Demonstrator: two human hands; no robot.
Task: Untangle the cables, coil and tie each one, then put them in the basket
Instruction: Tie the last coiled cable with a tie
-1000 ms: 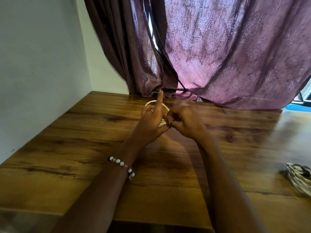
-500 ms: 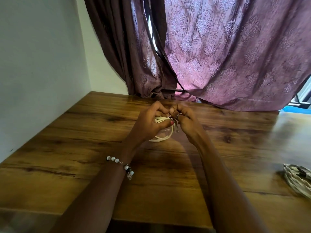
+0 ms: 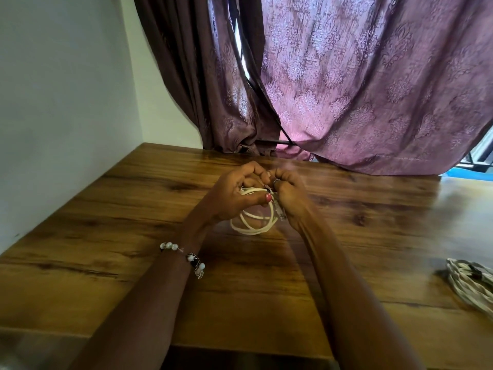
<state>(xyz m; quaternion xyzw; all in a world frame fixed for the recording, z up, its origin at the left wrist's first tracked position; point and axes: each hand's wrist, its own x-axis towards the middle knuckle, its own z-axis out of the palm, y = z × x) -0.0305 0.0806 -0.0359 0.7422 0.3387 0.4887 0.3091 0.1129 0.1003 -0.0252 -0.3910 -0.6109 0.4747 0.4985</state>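
Head view: I see both hands — left hand (image 3: 229, 196) and right hand (image 3: 289, 198) — fingers curled, pinching a coiled white cable (image 3: 253, 222) between them above the worktop (image 3: 133, 236); another bundle (image 3: 472, 287) lies far right.

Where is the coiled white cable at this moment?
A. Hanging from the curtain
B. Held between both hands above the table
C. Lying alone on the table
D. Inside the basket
B: the left hand and right hand both grip the top of the white cable, whose loops hang below them over the wooden table.
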